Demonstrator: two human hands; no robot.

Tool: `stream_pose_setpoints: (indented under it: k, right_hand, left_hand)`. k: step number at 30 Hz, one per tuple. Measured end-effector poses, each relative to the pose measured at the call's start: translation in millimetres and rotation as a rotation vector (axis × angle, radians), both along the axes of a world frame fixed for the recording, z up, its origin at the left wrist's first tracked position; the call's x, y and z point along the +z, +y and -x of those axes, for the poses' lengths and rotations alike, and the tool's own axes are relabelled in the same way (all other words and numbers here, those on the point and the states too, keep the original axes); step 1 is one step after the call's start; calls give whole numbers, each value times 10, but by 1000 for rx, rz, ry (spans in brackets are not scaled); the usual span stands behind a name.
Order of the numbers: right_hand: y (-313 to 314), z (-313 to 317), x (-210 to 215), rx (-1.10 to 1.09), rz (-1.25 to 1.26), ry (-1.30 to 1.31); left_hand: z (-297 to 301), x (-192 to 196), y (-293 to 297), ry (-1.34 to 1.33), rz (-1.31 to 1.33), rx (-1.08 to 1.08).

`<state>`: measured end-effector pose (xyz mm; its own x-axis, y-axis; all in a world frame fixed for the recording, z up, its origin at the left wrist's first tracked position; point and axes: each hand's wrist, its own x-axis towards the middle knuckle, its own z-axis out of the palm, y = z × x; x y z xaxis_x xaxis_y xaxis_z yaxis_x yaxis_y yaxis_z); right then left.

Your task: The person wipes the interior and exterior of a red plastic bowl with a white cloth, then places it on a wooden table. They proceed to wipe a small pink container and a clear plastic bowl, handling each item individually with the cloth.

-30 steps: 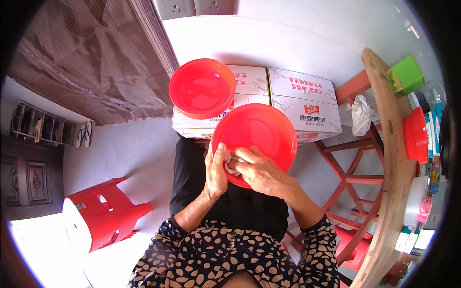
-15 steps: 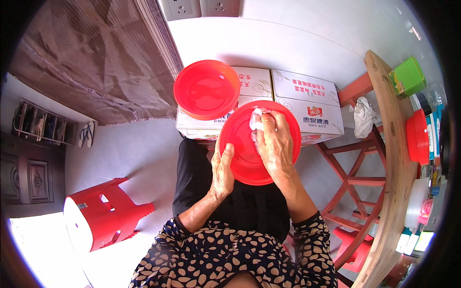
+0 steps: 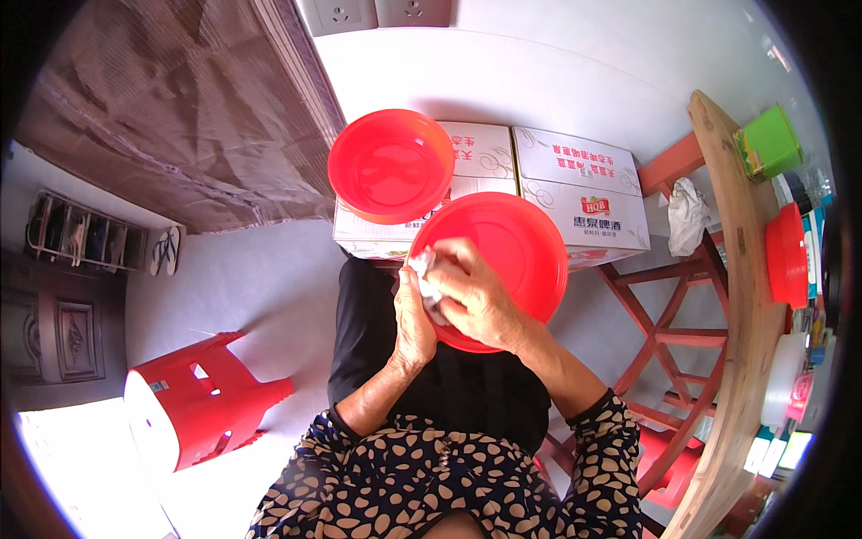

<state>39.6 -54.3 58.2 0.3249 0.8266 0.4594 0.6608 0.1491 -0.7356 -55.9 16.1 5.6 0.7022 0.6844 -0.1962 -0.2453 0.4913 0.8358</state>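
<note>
White cloth (image 3: 434,305) bunched in the right hand (image 3: 480,301) at the left side of a red bowl (image 3: 525,251)

The right hand's fingers are curled closed around the crumpled cloth, which pokes out on their left and lies at the bowl's left inner wall. Motion blur softens the fingertips. The left hand (image 3: 415,325) steadies the bowl just beside them: its thumb points up at the rim, while its other fingers are mostly hidden, so how far they reach under the bowl cannot be told. The bowl is tipped to show its inside and held above the black trousers (image 3: 368,319), most of its bare floor lying to the right of the fingers.

Beyond the fingers and a little left, a second bowl (image 3: 392,166), also red, rests on white cartons (image 3: 584,202). To the right, well apart from the fingers, a wooden tabletop (image 3: 741,269) carries a green box (image 3: 772,144) and a stack of red containers (image 3: 787,256); a crumpled white rag (image 3: 689,216) hangs beside its near edge. Far to the left of the fingers, a red stool (image 3: 220,395) lies on its side on the floor (image 3: 287,296).
</note>
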Motion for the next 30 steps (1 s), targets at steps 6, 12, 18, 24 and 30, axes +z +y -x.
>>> stream_pose_setpoints:
  k: [6, 12, 18, 24, 30]
  right_hand:
    - [106, -120, 38, -429, 4, 135]
    - [38, -55, -21, -233, 28, 204]
    - [-163, -65, 17, 299, 232, 222]
    - [49, 25, 43, -167, 34, 243]
    - [117, 38, 99, -192, -3, 333]
  left_hand:
    - [-19, -100, 4, 24, -145, -66]
    - [-13, 3, -39, 13, -59, -31]
    - [83, 87, 48, 135, 165, 5]
    - [49, 53, 1, 0, 6, -99]
    - [-40, 71, 48, -83, 49, -62]
